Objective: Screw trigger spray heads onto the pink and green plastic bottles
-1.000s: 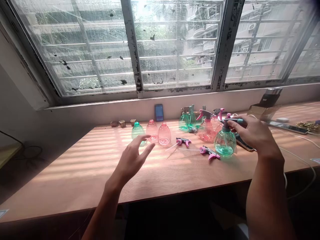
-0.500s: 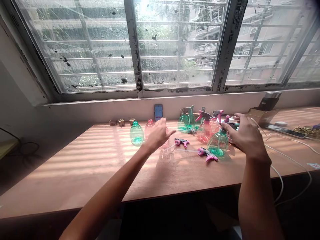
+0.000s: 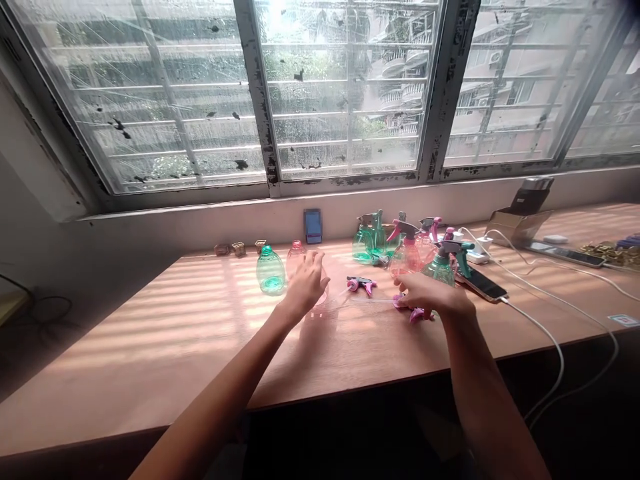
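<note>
My left hand (image 3: 304, 285) curls over a clear pink bottle (image 3: 321, 297), hiding its neck. Left of it stand another pink bottle (image 3: 295, 253) and a green bottle (image 3: 271, 272), both without sprayer tops. My right hand (image 3: 434, 295) reaches down over a pink and black trigger sprayer head (image 3: 416, 315), fingers apart and at its collar; the hand partly covers it. A second pink and black sprayer head (image 3: 361, 285) lies between my hands. Just behind my right hand is a green bottle (image 3: 440, 270) fitted with a grey and green sprayer.
Capped green bottles (image 3: 364, 247) and pink bottles (image 3: 406, 257) stand at the back. A phone (image 3: 313, 227) leans on the wall; another phone (image 3: 483, 285) lies at right with a white cable (image 3: 545, 327). Small brown pots (image 3: 238, 249) sit at back left, a box (image 3: 517, 227) at back right.
My right hand has left the green sprayer bottle and moved left and down to the sprayer head. My left hand's thumb has drawn in toward its fingers at the pink bottle.
</note>
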Tool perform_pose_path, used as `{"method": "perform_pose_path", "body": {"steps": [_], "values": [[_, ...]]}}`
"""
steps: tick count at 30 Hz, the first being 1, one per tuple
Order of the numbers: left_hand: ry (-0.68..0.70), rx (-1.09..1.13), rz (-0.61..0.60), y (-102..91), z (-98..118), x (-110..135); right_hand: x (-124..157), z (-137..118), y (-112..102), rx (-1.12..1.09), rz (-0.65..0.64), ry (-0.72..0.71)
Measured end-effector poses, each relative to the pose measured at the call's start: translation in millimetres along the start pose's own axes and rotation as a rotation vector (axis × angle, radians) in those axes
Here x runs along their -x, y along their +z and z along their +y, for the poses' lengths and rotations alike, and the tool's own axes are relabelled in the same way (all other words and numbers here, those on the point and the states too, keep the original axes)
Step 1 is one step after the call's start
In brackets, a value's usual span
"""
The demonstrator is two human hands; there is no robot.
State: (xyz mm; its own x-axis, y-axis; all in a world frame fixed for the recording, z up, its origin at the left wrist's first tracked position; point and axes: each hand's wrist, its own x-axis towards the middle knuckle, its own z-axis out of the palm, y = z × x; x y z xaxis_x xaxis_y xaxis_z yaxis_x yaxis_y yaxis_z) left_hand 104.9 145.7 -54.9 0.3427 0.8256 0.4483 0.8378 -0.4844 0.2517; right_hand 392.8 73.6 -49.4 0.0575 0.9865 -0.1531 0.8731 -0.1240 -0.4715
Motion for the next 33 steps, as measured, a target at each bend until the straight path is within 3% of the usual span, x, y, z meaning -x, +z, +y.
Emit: {"method": "perform_pose_path", "body": {"steps": [4,9,13,18,22,26,30,33], "values": [[-0.122,0.071,-0.031,-33.0,-14.2,35.1,-16.8,2.1,9.6,0.009,-0.182,0.142],[-0.268,0.234,-0.113,-57.5,-18.2,85.5,-18.4,0.6,10.6,-0.054,-0.225,0.068],[-0.287,0.352,-0.183,-50.7,-11.1,102.9,-14.1,-7.3,7.7,-0.130,-0.225,-0.084],[-0.307,0.374,-0.198,-28.3,-5.4,98.3,-9.3,-9.2,7.6,-0.098,-0.166,-0.153],[-0.272,0.415,-0.215,-36.6,-4.7,96.4,-1.2,-11.3,2.5,-0.070,-0.143,-0.235],[-0.151,0.444,-0.226,-79.6,-3.1,105.1,19.8,-14.5,-14.9,-0.089,0.033,-0.393],[-0.046,0.455,-0.191,-126.1,-3.8,121.3,44.4,-9.3,-30.3,-0.147,0.525,-0.425],[0.011,0.415,-0.083,-146.4,-10.4,133.7,58.6,-6.2,-32.2,-0.169,0.821,-0.471]]}}
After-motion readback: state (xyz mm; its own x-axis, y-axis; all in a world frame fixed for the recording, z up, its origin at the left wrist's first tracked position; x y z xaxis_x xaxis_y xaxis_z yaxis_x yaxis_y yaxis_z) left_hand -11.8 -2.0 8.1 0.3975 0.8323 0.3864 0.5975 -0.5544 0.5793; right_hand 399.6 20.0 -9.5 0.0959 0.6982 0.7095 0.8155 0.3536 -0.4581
